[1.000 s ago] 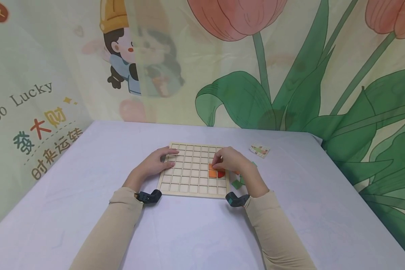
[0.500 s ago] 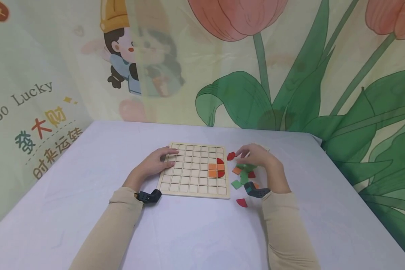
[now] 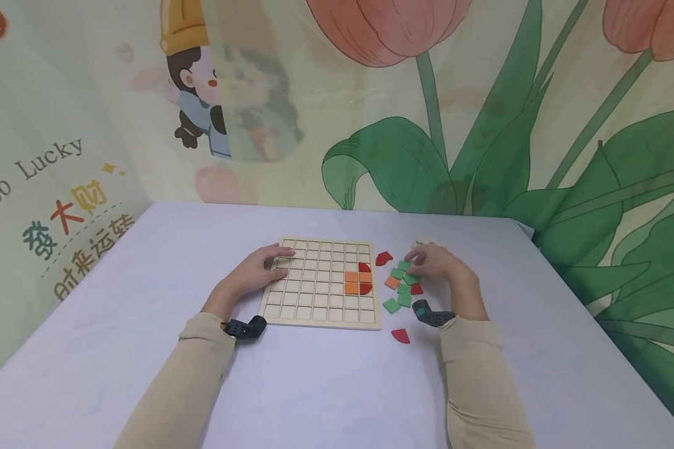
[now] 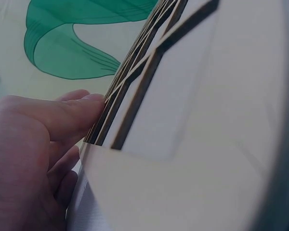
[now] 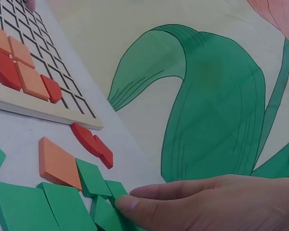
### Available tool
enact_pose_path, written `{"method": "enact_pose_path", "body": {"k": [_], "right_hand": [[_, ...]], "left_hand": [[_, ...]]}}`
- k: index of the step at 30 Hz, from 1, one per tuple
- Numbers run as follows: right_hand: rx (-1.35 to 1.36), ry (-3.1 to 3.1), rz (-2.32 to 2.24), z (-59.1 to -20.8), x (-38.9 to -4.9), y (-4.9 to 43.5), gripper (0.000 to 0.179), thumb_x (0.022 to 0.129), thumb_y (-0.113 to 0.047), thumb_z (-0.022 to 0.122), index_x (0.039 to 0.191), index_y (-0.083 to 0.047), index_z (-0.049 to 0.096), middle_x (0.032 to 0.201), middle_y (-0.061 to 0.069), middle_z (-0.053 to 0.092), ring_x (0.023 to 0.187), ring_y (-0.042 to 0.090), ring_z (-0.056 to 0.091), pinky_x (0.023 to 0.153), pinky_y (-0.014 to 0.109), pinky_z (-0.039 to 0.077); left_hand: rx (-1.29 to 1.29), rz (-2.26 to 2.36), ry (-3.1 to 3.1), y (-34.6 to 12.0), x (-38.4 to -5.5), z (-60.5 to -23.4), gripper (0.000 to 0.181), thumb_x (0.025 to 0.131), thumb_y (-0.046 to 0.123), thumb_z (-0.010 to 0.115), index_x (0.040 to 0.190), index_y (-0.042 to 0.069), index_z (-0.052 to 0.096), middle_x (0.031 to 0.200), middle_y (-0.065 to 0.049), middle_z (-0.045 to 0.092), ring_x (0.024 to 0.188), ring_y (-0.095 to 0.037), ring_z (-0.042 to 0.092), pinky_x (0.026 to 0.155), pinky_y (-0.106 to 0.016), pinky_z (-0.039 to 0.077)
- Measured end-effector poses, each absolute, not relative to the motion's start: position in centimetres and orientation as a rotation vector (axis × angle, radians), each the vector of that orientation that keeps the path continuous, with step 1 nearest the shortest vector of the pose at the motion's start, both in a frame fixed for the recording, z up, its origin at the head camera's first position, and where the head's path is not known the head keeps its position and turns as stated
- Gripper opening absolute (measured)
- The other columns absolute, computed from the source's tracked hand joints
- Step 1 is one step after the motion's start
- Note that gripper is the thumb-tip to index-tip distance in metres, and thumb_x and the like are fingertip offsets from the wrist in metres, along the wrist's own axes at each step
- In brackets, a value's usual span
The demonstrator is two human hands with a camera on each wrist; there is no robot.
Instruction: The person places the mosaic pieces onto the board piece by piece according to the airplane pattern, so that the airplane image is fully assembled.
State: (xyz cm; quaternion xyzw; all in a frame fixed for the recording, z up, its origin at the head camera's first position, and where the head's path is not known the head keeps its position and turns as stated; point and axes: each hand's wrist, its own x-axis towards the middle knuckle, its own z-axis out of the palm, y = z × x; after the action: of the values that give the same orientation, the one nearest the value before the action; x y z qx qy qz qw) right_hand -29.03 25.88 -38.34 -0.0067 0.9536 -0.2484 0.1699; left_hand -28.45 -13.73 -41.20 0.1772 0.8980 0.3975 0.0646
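Observation:
My left hand rests on the left side of a pale wooden grid board, its thumb and a finger lying over the edge. Three orange square tiles and two red quarter-round tiles sit in cells near the board's right side. To the right of the board, my right hand is low over a loose cluster of green square tiles. In the right wrist view, its thumb touches or nearly touches a green tile; the fingers' undersides are hidden.
A loose orange tile lies among the green ones. Red pieces lie by the board's upper right, and another red piece lies nearer the front. Behind the right hand, a patterned card is partly hidden. Everything rests on a white-covered table.
My right hand has moved from the board to the loose tiles, leaving a red tile in the upper right part of the arrangement. The left hand has stayed put.

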Motion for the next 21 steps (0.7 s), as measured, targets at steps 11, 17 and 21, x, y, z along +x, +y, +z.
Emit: {"method": "enact_pose_path", "body": {"k": [11, 17, 21], "right_hand": [[-0.019, 2.766, -0.694, -38.85, -29.30, 25.08, 0.036, 0.089, -0.020, 0.066, 0.122, -0.010, 0.059, 0.125, 0.020, 0.057, 0.112, 0.034, 0.055, 0.095, 0.046, 0.051], [-0.015, 2.793, -0.762, -38.83, -29.32, 24.91, 0.031, 0.089, -0.017, 0.065, 0.117, -0.007, 0.059, 0.119, 0.017, 0.059, 0.108, 0.031, 0.056, 0.095, 0.043, 0.052], [-0.012, 2.817, -0.818, -38.67, -29.34, 24.86, 0.025, 0.091, -0.018, 0.062, 0.113, -0.007, 0.059, 0.114, 0.015, 0.060, 0.101, 0.028, 0.056, 0.092, 0.040, 0.053]], "left_hand": [[0.524, 1.206, 2.705, -13.73, -28.47, -41.21, 0.046, 0.089, 0.018, 0.062, 0.134, 0.013, 0.054, 0.152, -0.015, 0.034, 0.146, -0.035, 0.018, 0.119, -0.053, 0.012], [0.525, 1.194, 2.718, -13.69, -28.62, -41.37, 0.045, 0.089, 0.018, 0.062, 0.134, 0.013, 0.054, 0.152, -0.015, 0.035, 0.146, -0.034, 0.019, 0.119, -0.053, 0.013], [0.533, 1.182, 2.728, -13.66, -28.74, -41.48, 0.045, 0.089, 0.018, 0.062, 0.134, 0.013, 0.054, 0.151, -0.015, 0.036, 0.145, -0.035, 0.019, 0.119, -0.053, 0.013]]}}
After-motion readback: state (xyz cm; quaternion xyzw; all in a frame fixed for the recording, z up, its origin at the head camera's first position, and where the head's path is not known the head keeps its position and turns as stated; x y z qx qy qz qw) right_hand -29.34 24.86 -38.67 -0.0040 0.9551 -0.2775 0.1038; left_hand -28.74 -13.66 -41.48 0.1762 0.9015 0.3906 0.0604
